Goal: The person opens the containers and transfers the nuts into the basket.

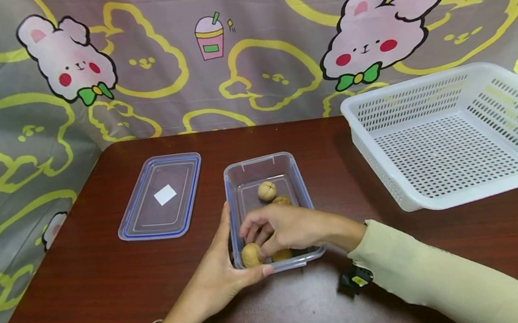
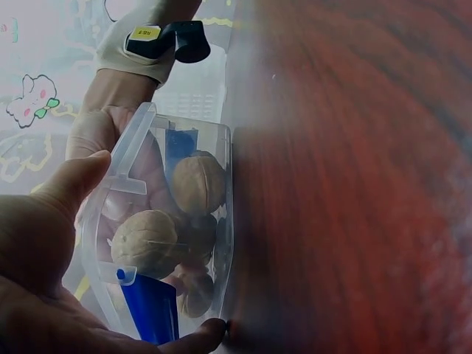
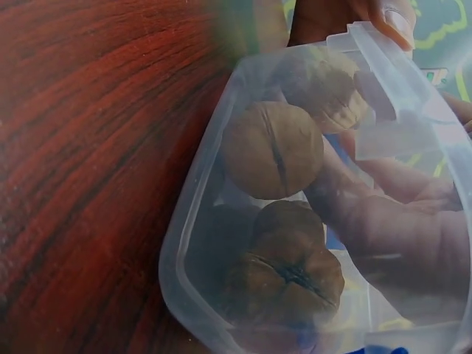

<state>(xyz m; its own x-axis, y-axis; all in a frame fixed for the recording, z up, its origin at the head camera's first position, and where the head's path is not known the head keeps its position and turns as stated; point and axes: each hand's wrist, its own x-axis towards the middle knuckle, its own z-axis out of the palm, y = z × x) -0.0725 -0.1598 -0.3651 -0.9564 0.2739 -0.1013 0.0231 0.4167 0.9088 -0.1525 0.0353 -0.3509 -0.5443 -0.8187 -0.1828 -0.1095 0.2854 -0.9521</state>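
A clear plastic container [image 1: 259, 167] with blue side clips stands on the table, several walnuts inside. My left hand [image 1: 225, 270] grips it at the near left corner, thumb over the front rim, fingers along the side. Into the container reaches my right hand [image 1: 289, 226], with thumb and bent fingers around a walnut [image 1: 251, 255] at the near left corner. In the left wrist view that walnut [image 2: 144, 243] sits higher than another walnut [image 2: 199, 183] on the floor. A pale walnut [image 1: 267, 190] lies farther back. The right fingertips are partly hidden.
A clear lid [image 1: 182, 196] with a blue seal and a white square label lies on the table to the left. At the right stands a large white perforated basket [image 1: 384, 180]. A patterned cloth [image 1: 263, 19] hangs behind the brown table [image 1: 87, 285].
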